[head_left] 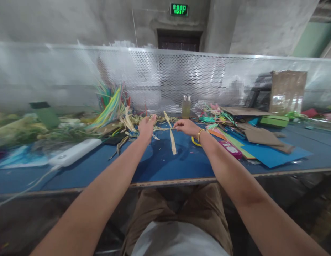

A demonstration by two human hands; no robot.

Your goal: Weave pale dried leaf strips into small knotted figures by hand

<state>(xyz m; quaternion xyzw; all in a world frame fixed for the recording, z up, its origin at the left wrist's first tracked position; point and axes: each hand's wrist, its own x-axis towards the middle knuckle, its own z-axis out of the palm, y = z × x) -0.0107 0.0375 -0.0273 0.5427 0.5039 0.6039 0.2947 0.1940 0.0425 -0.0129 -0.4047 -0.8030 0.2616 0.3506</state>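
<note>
Both my arms reach out over a blue table [165, 163]. My left hand [146, 127] is closed around one end of a thin dry straw-coloured strip [161, 128] that runs across to my right hand [184, 126], which pinches the other end. A second, longer pale strip [171, 137] crosses it and hangs down onto the table, forming a cross. My right wrist wears a gold bracelet [199, 134].
A white power bank [74, 152] with a cable lies at left. Coloured strips [109, 105] and dry leaves pile behind my left hand. A small bottle [185, 106] stands at the back. Coloured card sheets [272, 154], a pink box [231, 148] and a cardboard box [287, 91] lie right, before a perforated metal screen [181, 76].
</note>
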